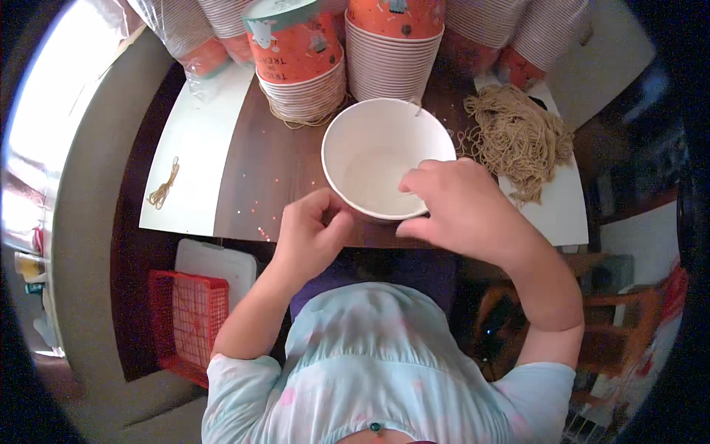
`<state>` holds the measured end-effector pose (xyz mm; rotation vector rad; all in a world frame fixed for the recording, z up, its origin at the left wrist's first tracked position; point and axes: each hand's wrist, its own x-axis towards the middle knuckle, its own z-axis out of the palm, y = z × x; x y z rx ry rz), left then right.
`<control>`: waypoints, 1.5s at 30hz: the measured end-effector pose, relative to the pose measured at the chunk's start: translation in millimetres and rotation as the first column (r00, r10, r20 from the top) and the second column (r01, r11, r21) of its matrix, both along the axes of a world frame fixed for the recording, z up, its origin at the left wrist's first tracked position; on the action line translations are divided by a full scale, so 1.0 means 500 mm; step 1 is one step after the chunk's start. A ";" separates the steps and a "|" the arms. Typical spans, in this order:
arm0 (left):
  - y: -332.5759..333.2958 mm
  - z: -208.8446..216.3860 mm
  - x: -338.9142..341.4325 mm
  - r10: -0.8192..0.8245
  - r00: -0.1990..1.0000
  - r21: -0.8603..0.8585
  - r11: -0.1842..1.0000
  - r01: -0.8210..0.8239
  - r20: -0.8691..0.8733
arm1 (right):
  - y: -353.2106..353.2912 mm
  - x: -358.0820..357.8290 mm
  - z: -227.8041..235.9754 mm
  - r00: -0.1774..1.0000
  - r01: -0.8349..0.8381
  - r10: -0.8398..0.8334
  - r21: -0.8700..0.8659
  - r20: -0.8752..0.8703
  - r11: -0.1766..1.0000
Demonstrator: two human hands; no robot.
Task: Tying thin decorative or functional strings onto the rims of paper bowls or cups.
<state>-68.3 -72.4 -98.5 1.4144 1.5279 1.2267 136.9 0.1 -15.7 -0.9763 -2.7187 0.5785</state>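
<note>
String bundle (164,185): near left edge of table (250,170). Left hand (307,233): near edge, fingers curled beside bucket; cannot tell whether pinching anything. White bucket (359,140): near edge, centre, mouth up, presumably for access inside. Right hand (462,203): fingers inside rim, thumb outside, perhaps steadying; pinch uncertain. Twine heap (518,140): toward right edge, apparently for easy reach.

Pale blue top (370,377) over purple

The top has blurred pink patches, short sleeves (543,381) and a gathered seam (384,358) across the front. A round green bead (376,427) sits at the neckline (333,438). Dark purple cloth (420,275) covers the lap. Left hand (314,229) and right hand (456,200) are bare.
</note>
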 end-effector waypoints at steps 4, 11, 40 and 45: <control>-0.015 0.024 -0.022 -0.198 0.951 0.052 0.980 0.191 0.236 | 0.022 0.008 -0.024 0.999 0.026 -0.029 0.111 0.027 0.994; -0.017 0.061 -0.019 -0.351 0.736 0.223 0.936 0.271 0.578 | 0.030 -0.010 0.011 0.956 -0.260 0.275 0.137 -0.104 0.956; -0.033 0.042 -0.007 -0.187 0.945 0.108 0.981 0.163 0.268 | -0.061 -0.059 -0.049 0.923 0.027 0.120 0.371 -0.366 0.928; -0.062 0.040 0.026 0.269 0.878 0.513 0.858 -0.032 -0.395 | -0.141 -0.071 -0.099 0.914 0.185 0.017 0.451 -0.406 0.873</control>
